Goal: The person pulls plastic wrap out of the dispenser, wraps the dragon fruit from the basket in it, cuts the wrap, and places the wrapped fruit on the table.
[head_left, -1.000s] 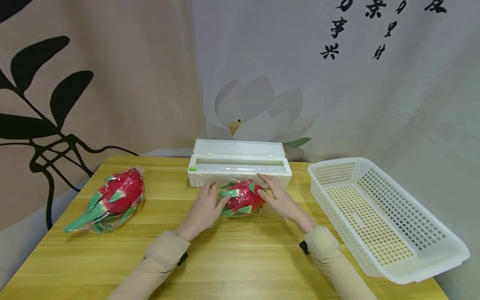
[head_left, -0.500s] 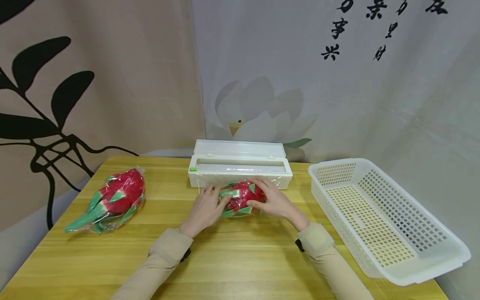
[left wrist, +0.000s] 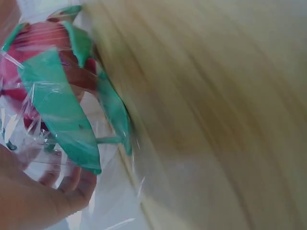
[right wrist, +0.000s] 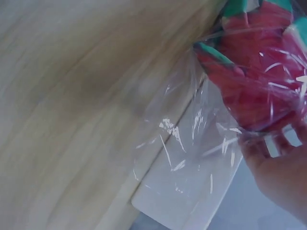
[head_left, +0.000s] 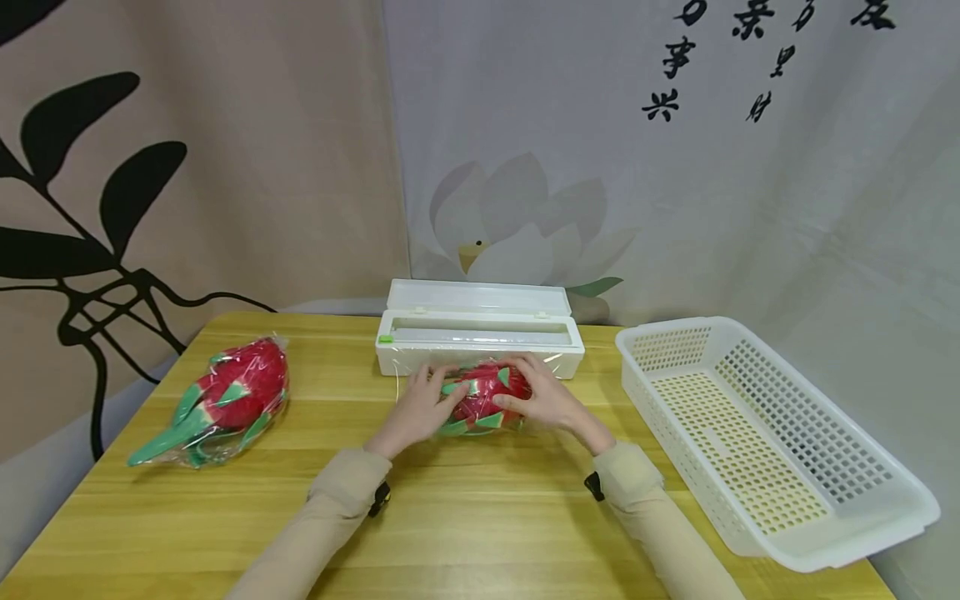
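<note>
A red dragon fruit [head_left: 483,404] with green scales, wrapped in clear cling film [right wrist: 184,136], lies between both hands against the front of a white film box [head_left: 393,360]. At its left end my left hand [head_left: 422,407] holds it, thumb on the near side and fingers on the far side. My right hand [head_left: 555,404] grips the right end, thumb across the near face and fingers over the top. In the right wrist view, loose film spreads out beside the dragon fruit. Green scales [left wrist: 64,108] show through the film in the left wrist view.
A second wrapped dragon fruit [head_left: 243,392] lies on the left of the wooden table [head_left: 480,533]. To the right stands a white perforated basket [head_left: 750,533]. The film box's lid [head_left: 480,295] is raised, with a film roll inside. A printed curtain hangs behind.
My right hand has moved left and its fingers have come round the dragon fruit's right end. My left hand has shifted slightly right, closer onto the left end.
</note>
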Available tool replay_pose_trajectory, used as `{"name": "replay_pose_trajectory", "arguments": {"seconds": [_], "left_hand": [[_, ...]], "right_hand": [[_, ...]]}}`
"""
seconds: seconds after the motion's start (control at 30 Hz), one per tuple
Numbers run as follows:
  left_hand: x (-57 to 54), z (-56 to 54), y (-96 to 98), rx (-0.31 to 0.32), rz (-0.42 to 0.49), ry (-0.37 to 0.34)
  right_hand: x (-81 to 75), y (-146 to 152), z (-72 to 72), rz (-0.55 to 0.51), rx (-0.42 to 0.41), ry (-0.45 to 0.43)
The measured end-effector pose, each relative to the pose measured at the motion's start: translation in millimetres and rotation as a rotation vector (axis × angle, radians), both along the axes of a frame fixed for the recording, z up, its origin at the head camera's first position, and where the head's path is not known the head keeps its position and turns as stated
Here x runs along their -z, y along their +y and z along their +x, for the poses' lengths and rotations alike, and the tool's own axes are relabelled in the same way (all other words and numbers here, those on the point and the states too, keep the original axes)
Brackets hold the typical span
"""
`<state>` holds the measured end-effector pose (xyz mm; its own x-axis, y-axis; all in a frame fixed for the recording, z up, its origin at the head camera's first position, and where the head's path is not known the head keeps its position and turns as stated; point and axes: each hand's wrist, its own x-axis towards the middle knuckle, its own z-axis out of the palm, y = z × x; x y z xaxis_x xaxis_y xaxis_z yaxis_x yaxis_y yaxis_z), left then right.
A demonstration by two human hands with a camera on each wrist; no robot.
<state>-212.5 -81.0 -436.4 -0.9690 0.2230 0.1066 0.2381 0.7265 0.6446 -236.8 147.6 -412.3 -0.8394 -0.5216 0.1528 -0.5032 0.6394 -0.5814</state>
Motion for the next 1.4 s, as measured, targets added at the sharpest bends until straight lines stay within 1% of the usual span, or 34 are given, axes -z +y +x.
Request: {"name": "replay_pose_trajectory", "arguments": {"seconds": [0.13,0.2,0.27,0.33,0.4,0.47,0.53,0.6,0.63,0.67,0.7,0.77,0.9,0.97,1.03,1.1,1.17,1.3,1.4], "left_hand": [[2.0,-6.4,-2.5,0.012,0.149,-0.081],[2.3,-8.0,-5.5,0.012,0.201,-0.111],[2.1,-9.1,-10.8,0.006,0.221,-0.122],[1.0,-10.1,-18.4,-0.010,0.211,-0.127],[-1.5,-11.6,-28.8,-0.023,0.179,-0.104],[-4.4,-14.9,-40.8,-0.054,0.170,-0.056],[-8.2,-20.2,-53.4,-0.108,0.165,0.038],[-11.6,-27.1,-65.3,-0.178,0.151,0.137],[-12.9,-31.2,-70.9,-0.206,0.143,0.174],[-13.7,-35.5,-76.0,-0.219,0.130,0.198],[-14.2,-39.7,-80.8,-0.217,0.109,0.208],[-13.3,-47.9,-88.7,-0.178,0.074,0.168],[-7.1,-62.8,-98.9,-0.054,0.031,0.032],[-3.2,-68.1,-101.8,-0.017,0.022,-0.007],[-0.4,-71.3,-103.7,0.002,0.025,-0.029],[1.5,-72.8,-105.0,0.002,0.034,-0.047],[2.8,-73.4,-105.7,-0.014,0.042,-0.060],[4.2,-75.3,-107.1,-0.037,0.056,-0.061],[4.1,-77.1,-108.6,-0.044,0.081,-0.062]], "right_hand": [[-0.7,5.4,-6.2,-0.146,-0.053,-0.134],[-0.7,8.5,-8.8,-0.217,-0.041,-0.213],[-0.4,11.0,-11.5,-0.284,-0.010,-0.272],[0.5,13.0,-14.3,-0.330,0.036,-0.307],[1.4,13.9,-16.4,-0.361,0.077,-0.324],[1.8,14.0,-17.5,-0.362,0.100,-0.318],[1.4,13.4,-18.0,-0.329,0.126,-0.301],[-0.1,11.9,-18.0,-0.271,0.148,-0.265],[-1.4,10.9,-17.8,-0.240,0.156,-0.248],[-2.8,9.9,-17.9,-0.214,0.162,-0.233],[-4.4,8.9,-18.0,-0.186,0.168,-0.218],[-8.1,6.5,-18.6,-0.143,0.171,-0.197],[-15.5,1.2,-22.4,-0.093,0.166,-0.181],[-20.5,-2.7,-24.4,-0.087,0.169,-0.174],[-27.9,-9.1,-24.9,-0.071,0.167,-0.139],[-37.5,-19.3,-24.2,-0.036,0.156,-0.082],[-49.7,-33.7,-22.0,0.014,0.130,-0.024],[-70.5,-72.7,-20.7,0.158,0.007,0.070],[-76.4,-104.3,-25.5,0.285,-0.080,0.105]]}}
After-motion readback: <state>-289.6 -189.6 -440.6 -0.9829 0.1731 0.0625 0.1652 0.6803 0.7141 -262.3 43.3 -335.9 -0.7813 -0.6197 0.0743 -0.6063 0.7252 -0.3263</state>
